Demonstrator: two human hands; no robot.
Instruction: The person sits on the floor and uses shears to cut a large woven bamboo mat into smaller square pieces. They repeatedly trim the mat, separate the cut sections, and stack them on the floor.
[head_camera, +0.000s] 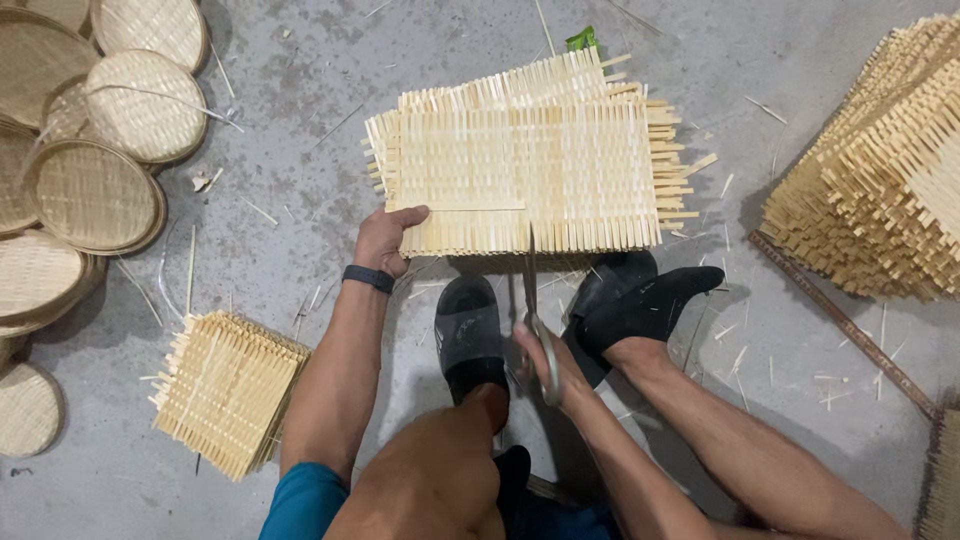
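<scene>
- Landmark: woven bamboo mat (520, 175), rectangular, pale yellow, lying flat on the grey concrete floor (300, 90) in front of the person, loose strip ends sticking out along its edges.
- A second mat (540, 80) of the same kind lies under it, showing past its far edge.
- Left hand (385, 240) at the mat's near-left corner, fingers clamped on the edge, thumb on top; black wristband (369, 278) on that wrist.
- Right hand (545, 360) just below the mat's near edge, fingers closed round the handles of the scissors (535, 300).
- Scissor blades point away from the person and reach into the mat's near edge, about mid-width; how far apart the blades are, cannot tell.
- Two feet in black slippers, one (470, 335) left of the scissors and one (635, 300) right of them, both just below the mat's near edge.
- Small green scrap (582, 40) just beyond the far edge of the mats.
- Right of the mat, well apart: tall stack of woven mats (880, 180), with a long thin rusty bar (840, 320) on the floor beside it.
- Below-left of the mat: smaller stack of woven mats (225, 390).
- Far left of the mat: round woven trays (95, 190), overlapping in a pile.
- Bamboo slivers scattered on the floor all round the mat.
</scene>
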